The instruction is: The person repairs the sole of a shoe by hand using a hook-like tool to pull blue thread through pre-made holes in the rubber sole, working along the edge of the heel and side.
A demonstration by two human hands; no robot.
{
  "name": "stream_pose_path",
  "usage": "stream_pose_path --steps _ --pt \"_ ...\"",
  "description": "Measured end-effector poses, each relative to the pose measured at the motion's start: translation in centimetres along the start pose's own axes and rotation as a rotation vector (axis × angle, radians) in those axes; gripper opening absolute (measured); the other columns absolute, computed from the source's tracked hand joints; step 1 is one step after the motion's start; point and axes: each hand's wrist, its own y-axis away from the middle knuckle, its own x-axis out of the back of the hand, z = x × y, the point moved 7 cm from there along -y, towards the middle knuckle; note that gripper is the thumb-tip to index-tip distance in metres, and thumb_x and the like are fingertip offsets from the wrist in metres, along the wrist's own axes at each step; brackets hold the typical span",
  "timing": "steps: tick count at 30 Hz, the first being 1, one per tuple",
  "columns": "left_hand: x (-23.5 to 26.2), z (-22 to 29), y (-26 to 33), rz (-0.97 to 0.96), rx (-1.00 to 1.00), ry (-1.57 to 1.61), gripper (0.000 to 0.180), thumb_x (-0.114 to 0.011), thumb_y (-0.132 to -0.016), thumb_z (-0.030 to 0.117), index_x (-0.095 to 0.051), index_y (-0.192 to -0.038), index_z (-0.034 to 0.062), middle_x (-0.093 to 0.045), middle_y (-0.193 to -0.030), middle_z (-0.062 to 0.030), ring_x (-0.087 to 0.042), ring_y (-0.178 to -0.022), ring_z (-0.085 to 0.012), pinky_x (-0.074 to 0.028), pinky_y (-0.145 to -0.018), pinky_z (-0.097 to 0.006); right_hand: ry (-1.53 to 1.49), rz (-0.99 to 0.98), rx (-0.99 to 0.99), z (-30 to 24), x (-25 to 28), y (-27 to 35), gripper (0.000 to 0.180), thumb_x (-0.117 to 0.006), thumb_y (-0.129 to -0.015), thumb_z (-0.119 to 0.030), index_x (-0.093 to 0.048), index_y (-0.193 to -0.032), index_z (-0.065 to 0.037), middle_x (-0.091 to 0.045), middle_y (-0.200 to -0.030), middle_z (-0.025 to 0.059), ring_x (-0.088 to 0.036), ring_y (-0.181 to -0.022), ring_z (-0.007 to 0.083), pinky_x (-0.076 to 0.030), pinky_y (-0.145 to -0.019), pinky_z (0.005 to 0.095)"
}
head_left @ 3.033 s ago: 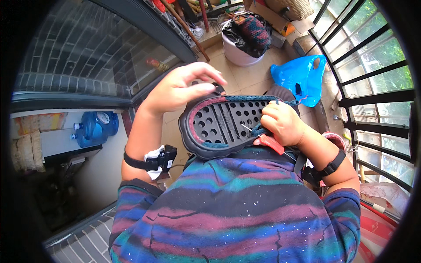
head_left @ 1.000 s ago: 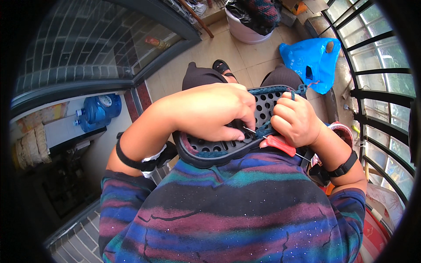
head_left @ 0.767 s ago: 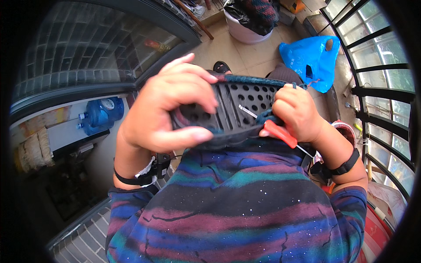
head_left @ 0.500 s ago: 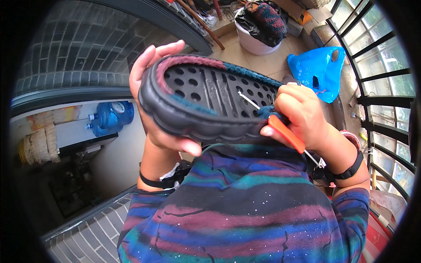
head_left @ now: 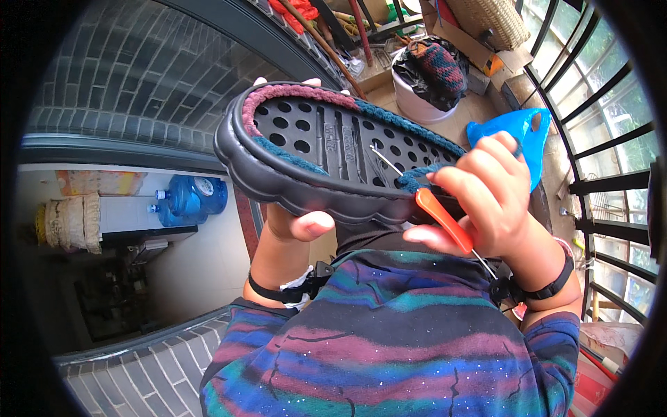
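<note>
A black shoe sole (head_left: 326,186) with rows of round holes is held up in front of me, tilted. My left hand (head_left: 306,226) grips it from beneath; the thumb presses its near side and fingertips show over the far edge. Pink and teal yarn (head_left: 299,92) is stitched along the rim, leaving part of the near rim bare. In my right hand (head_left: 490,194), by the sole's right end, is a hook tool with an orange handle (head_left: 445,222). Its thin metal hook lies over the sole, beside a bunch of teal yarn. Some fingers are raised, with dark yarn at one fingertip.
Beyond the sole stands a white bucket (head_left: 424,101) lined with a black bag, a knitted piece on top. A blue plastic bag (head_left: 535,132) lies right of it, near the barred window (head_left: 611,139). Blue water jugs (head_left: 191,198) sit at the left, past a door frame.
The sole has shifted slightly left in view. My left fingers now show less beyond its far edge. My right hand has loosened and raised its fingers while keeping the hook tool.
</note>
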Motion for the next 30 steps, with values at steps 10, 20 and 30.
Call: stream_pose_path --steps 10,20,30 --pt "0.4 -0.2 -0.1 0.038 -0.009 0.007 0.135 -0.086 -0.055 0.068 -0.024 -0.153 -0.0006 -0.043 -0.147 -0.0264 -0.052 -0.132 -0.0374 -0.048 -0.108 -0.048 0.096 -0.069 0.169 -2.1 0.6 -0.5 0.030 -0.082 -0.071 -0.025 -0.069 -0.085 -0.002 -0.042 -0.063 -0.0010 -0.041 -0.054 0.0171 -0.027 -0.052 0.0342" --pt "-0.2 0.8 -1.6 -0.103 0.019 -0.033 0.127 -0.082 -0.060 0.068 -0.026 -0.153 0.0007 -0.044 -0.147 -0.0257 -0.053 -0.131 -0.0379 -0.049 -0.108 -0.050 -0.154 0.064 -0.028 -0.5 0.7 -2.5 0.042 -0.089 -0.071 -0.033 -0.070 -0.093 -0.002 -0.051 -0.065 0.0037 -0.047 -0.052 0.0198 -0.032 -0.049 0.0341" --pt "-1.8 2.5 -2.3 -0.406 0.057 -0.150 0.119 -0.078 -0.066 0.067 -0.029 -0.152 0.0019 -0.045 -0.147 -0.0250 -0.054 -0.130 -0.0384 -0.049 -0.107 -0.051 -0.261 0.094 -0.093 -0.1 0.0 -2.9 0.028 -0.083 -0.070 -0.019 -0.068 -0.087 -0.003 -0.052 -0.068 0.0059 -0.048 -0.057 0.0228 -0.033 -0.054 0.0352"
